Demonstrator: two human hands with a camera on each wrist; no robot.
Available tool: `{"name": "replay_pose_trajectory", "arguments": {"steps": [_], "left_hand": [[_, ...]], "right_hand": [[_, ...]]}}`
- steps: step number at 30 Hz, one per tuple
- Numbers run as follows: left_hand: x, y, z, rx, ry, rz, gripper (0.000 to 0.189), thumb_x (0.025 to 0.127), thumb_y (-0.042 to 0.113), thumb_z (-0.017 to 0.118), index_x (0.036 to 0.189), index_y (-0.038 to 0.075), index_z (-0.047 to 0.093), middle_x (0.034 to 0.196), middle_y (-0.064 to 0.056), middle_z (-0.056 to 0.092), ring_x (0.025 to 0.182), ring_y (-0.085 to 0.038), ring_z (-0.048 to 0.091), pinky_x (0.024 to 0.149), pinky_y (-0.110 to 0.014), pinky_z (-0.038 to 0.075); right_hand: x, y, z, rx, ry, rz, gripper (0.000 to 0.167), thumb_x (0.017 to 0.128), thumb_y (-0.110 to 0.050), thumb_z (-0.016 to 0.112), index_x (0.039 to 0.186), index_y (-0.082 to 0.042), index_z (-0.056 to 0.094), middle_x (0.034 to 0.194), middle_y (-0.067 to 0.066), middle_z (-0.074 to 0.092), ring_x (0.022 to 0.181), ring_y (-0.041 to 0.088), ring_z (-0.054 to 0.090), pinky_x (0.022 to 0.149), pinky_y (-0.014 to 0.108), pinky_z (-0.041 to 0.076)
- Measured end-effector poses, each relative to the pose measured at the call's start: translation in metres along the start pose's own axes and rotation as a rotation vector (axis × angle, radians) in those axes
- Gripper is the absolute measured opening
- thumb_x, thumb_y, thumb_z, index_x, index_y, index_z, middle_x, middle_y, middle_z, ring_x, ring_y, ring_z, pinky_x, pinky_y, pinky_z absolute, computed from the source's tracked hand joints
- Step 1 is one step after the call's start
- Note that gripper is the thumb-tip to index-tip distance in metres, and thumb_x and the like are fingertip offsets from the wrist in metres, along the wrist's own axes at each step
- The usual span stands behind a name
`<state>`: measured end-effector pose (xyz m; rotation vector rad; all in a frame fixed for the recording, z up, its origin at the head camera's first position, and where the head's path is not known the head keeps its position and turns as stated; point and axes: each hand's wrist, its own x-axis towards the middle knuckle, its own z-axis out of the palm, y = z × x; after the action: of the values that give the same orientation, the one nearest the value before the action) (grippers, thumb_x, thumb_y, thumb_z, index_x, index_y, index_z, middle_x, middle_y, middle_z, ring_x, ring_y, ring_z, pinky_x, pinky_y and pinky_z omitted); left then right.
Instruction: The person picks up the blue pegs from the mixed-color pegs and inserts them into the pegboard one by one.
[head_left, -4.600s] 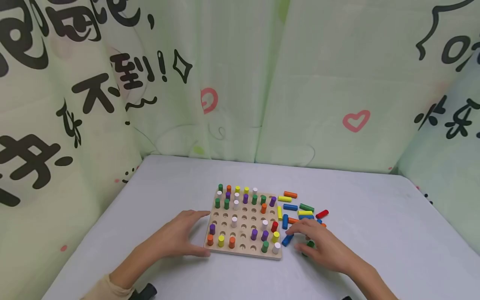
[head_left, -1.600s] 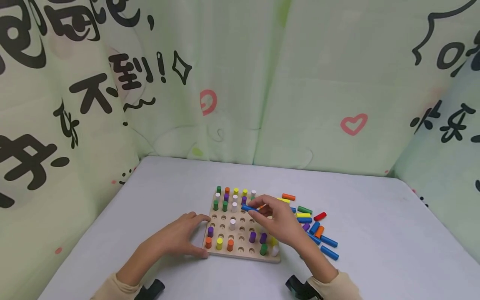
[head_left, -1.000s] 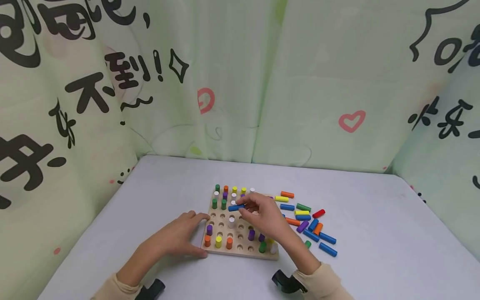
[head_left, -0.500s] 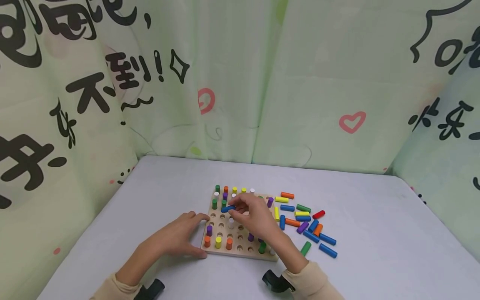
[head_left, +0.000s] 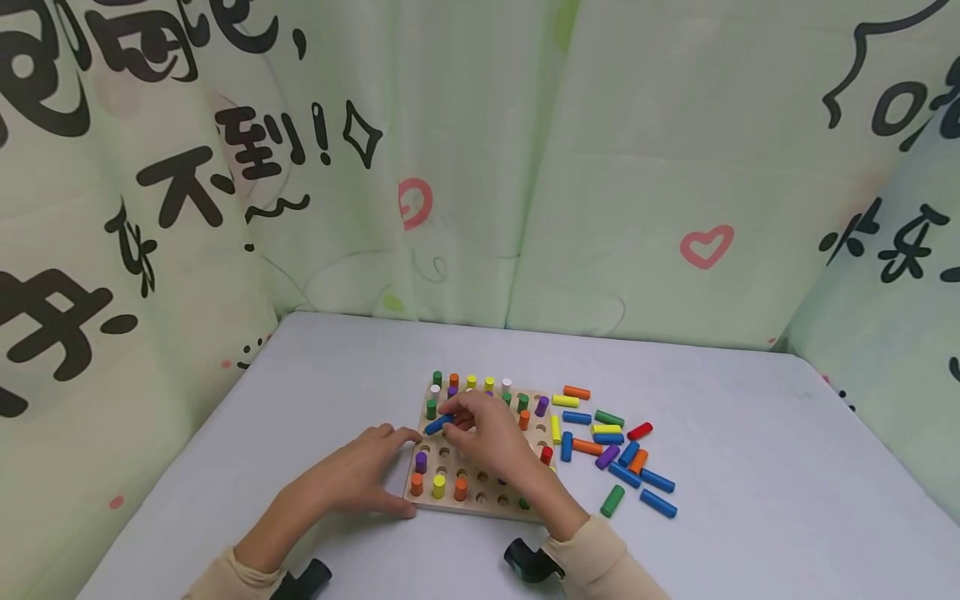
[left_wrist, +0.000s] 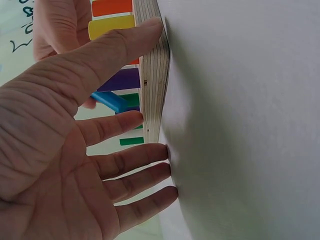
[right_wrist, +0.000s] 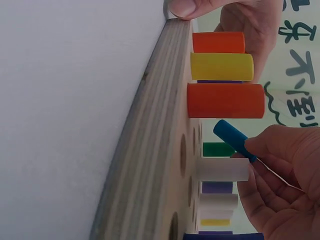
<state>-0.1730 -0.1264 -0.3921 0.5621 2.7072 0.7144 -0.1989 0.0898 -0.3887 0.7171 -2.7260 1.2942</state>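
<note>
My right hand (head_left: 491,437) pinches a blue peg (head_left: 438,424) between thumb and fingertips. The peg is tilted above the left side of the wooden pegboard (head_left: 480,505), apart from the board in the right wrist view. Coloured pegs stand upright in many of its holes, among them a yellow peg (right_wrist: 222,66) and an orange peg (right_wrist: 225,100) along the front. My left hand (head_left: 352,471) rests against the board's left edge with fairly straight fingers. Its thumb lies at the front corner in the left wrist view. My right hand hides part of the board.
Loose pegs lie scattered right of the board, including a red peg (head_left: 640,431), a green peg (head_left: 612,500) and a purple peg (head_left: 607,456). Several blue ones are among them. A printed curtain (head_left: 600,167) stands behind the white table (head_left: 360,350).
My right hand picked up the blue peg from beside the board and carried it left across it. Lately the peg has dropped lower and turned more steeply. My left hand has stayed at the edge.
</note>
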Motion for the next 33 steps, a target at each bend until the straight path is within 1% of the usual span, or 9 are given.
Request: {"name": "replay_pose_trajectory", "arguments": {"steps": [8,12,16,26,30,33], "left_hand": [[0.001,0.001,0.0,0.017,0.001,0.003,0.084,0.069,0.041,0.095,0.139,0.015,0.055,0.126,-0.011,0.059,0.118,-0.029,0.057,0.103,-0.055,0.05],[0.001,0.0,0.001,0.024,0.006,0.016,0.084,0.069,0.041,0.095,0.138,0.015,0.055,0.124,-0.01,0.06,0.115,-0.028,0.057,0.101,-0.054,0.051],[0.0,-0.001,0.001,0.025,0.017,0.038,0.083,0.069,0.04,0.095,0.137,0.013,0.055,0.122,-0.011,0.06,0.114,-0.028,0.058,0.1,-0.054,0.052],[0.0,-0.001,0.002,0.022,0.014,0.041,0.084,0.07,0.041,0.094,0.138,0.012,0.056,0.124,-0.012,0.061,0.116,-0.03,0.058,0.101,-0.055,0.051],[0.0,-0.001,0.001,0.03,0.015,0.039,0.084,0.07,0.041,0.094,0.138,0.013,0.056,0.124,-0.012,0.061,0.117,-0.03,0.058,0.101,-0.055,0.051],[0.001,-0.001,0.001,0.028,0.01,0.025,0.084,0.069,0.042,0.095,0.138,0.014,0.056,0.125,-0.012,0.061,0.117,-0.031,0.058,0.101,-0.056,0.051]], "right_hand": [[0.003,0.005,0.007,-0.002,-0.01,0.014,0.014,0.094,-0.001,0.069,0.108,-0.001,0.071,0.098,0.004,0.07,0.085,0.014,0.062,0.076,0.018,0.055],[0.004,0.005,0.01,-0.011,-0.007,-0.002,0.015,0.094,-0.001,0.07,0.109,0.0,0.071,0.099,0.005,0.069,0.085,0.015,0.062,0.077,0.018,0.055],[0.005,0.003,0.012,-0.014,-0.003,-0.022,0.017,0.095,-0.003,0.07,0.112,0.0,0.071,0.102,0.007,0.07,0.088,0.016,0.064,0.079,0.019,0.056],[0.005,-0.002,0.013,-0.009,0.003,-0.038,0.017,0.096,-0.003,0.069,0.112,-0.002,0.071,0.103,0.007,0.07,0.089,0.017,0.067,0.078,0.017,0.056],[0.001,-0.003,0.011,-0.012,0.017,-0.049,0.016,0.096,-0.003,0.069,0.112,-0.002,0.071,0.102,0.008,0.07,0.09,0.018,0.067,0.08,0.02,0.057],[-0.004,-0.004,0.009,-0.017,0.033,-0.051,0.015,0.096,-0.004,0.07,0.111,-0.003,0.071,0.103,0.009,0.071,0.091,0.019,0.068,0.081,0.025,0.059]]}}
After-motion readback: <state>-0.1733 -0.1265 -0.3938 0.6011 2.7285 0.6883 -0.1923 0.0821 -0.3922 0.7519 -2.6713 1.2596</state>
